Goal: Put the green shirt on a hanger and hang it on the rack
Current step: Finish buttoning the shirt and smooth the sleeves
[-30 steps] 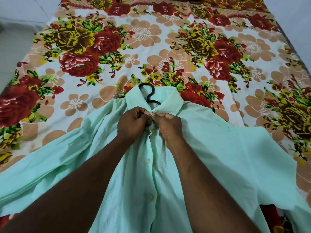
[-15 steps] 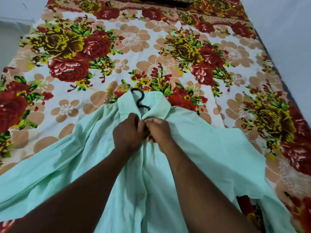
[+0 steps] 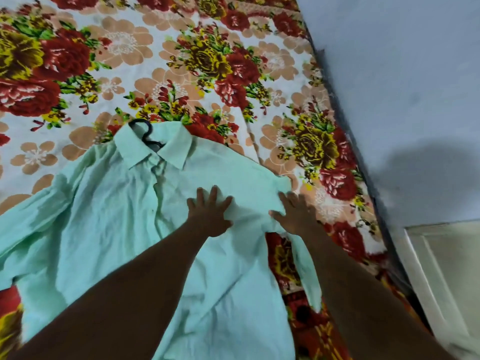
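Note:
The pale green shirt (image 3: 109, 209) lies front-up on the flowered bedsheet (image 3: 145, 68), collar pointing away from me. A black hanger (image 3: 146, 133) is inside it; only its hook shows, sticking out of the collar. My left hand (image 3: 209, 213) lies flat with spread fingers on the shirt's chest, right of the button placket. My right hand (image 3: 294, 213) rests with straight fingers on the shirt's right shoulder and sleeve top. The rack is out of view.
The bed's right edge (image 3: 363, 162) runs diagonally along a grey-blue wall (image 3: 402, 87). A pale door or panel (image 3: 446, 276) sits at the lower right. The shirt's left sleeve (image 3: 23, 229) spreads toward the left edge of the view.
Both hands let go of the collar area and moved right and down onto the shirt's right chest and shoulder, fingers now spread flat. The view swung to the right.

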